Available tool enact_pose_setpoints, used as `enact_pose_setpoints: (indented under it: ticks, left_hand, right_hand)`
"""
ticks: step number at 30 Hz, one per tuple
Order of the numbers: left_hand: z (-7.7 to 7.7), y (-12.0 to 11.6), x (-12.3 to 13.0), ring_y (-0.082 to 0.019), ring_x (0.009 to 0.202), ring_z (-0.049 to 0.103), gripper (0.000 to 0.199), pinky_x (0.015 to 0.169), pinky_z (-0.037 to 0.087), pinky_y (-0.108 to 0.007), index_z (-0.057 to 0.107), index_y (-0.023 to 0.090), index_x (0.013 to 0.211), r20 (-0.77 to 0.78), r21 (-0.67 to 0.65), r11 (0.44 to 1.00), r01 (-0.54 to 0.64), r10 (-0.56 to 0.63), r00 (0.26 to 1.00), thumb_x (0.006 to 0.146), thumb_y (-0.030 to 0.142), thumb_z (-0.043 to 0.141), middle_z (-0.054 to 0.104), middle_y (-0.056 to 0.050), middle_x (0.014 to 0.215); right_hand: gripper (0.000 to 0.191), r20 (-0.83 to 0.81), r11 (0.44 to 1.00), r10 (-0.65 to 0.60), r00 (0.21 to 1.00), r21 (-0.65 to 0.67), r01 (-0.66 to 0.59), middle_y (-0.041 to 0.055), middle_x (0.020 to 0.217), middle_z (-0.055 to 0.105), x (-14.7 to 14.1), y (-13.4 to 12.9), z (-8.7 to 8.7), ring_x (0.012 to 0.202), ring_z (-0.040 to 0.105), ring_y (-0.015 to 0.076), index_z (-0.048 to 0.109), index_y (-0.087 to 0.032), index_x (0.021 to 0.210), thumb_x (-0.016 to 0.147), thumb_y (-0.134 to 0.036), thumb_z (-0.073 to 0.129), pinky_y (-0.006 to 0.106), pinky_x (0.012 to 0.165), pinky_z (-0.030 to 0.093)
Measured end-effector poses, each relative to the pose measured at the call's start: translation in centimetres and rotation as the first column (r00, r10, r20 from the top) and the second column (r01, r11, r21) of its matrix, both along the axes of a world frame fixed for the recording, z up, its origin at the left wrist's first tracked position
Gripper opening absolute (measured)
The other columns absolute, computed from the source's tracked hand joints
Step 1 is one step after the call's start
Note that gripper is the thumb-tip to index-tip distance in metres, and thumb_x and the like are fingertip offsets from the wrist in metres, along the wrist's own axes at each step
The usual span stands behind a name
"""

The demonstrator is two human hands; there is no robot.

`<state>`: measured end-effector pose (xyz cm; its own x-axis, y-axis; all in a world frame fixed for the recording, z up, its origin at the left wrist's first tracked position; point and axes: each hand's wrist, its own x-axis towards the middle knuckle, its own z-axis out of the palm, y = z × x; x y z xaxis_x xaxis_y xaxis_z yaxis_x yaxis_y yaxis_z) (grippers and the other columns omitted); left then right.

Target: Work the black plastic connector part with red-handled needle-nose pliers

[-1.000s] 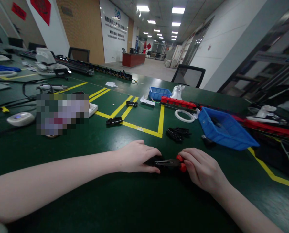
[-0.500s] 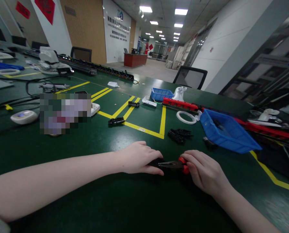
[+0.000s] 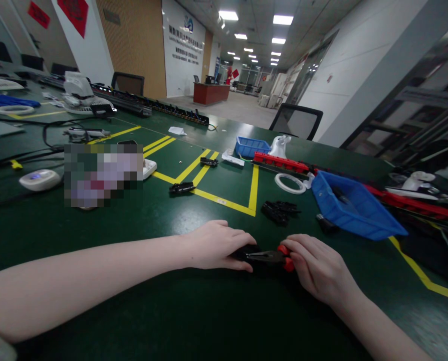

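Closed around a small black part (image 3: 243, 251) is my left hand (image 3: 220, 246), low over the near side of the green table (image 3: 134, 316). The fingers cover much of that part, so its exact kind does not show. My right hand (image 3: 317, 265) grips needle-nose pliers (image 3: 268, 256) by their red handles. The pliers point left, and their tips meet the black part at my left fingers. Whether the jaws are clamped on it I cannot make out. Beyond my hands lies a small pile of black parts (image 3: 279, 212).
A large blue bin (image 3: 359, 208) stands at right, with a black piece (image 3: 326, 223) beside it. Farther back are a white ring (image 3: 289, 183), a red rail (image 3: 280, 162) and a smaller blue bin (image 3: 252, 147). Two black parts (image 3: 182, 188) (image 3: 209, 161) lie near yellow tape. A white mouse (image 3: 39, 180) sits left.
The whole view has shifted very slightly. Both hands, the black part and the pliers keep almost the same position; no hold has changed.
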<state>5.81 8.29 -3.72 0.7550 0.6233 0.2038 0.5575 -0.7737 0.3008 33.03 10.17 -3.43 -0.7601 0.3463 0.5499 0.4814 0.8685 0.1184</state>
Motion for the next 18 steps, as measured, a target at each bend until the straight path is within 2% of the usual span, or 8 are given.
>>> enact_pose_setpoints:
  ticks: [10,18]
  left_hand:
    - [-0.12,0.06,0.02,-0.018,0.083,0.07,0.045,0.077,0.046,-0.03,0.058,0.017,0.116,0.004,-0.002,1.0,0.009,-0.009,1.0,0.093,0.055,0.06,0.073,-0.004,0.103]
    - [-0.03,0.08,0.04,-0.019,0.086,0.07,0.046,0.077,0.045,-0.031,0.058,0.016,0.117,-0.007,-0.008,1.0,0.01,-0.01,1.0,0.093,0.055,0.06,0.073,-0.004,0.105]
  right_hand:
    - [0.02,0.015,0.998,-0.006,1.0,0.058,0.005,0.0126,0.098,0.069,0.08,0.31,-0.09,0.088,0.067,0.0218,0.061,-0.015,0.107,0.094,-0.017,0.046,0.035,0.073,0.057]
    - [0.018,0.017,0.999,0.007,1.0,0.049,-0.008,0.0111,0.093,0.068,-0.03,0.17,0.06,0.081,0.066,0.0187,0.06,-0.015,0.103,0.094,-0.015,0.045,0.032,0.069,0.056]
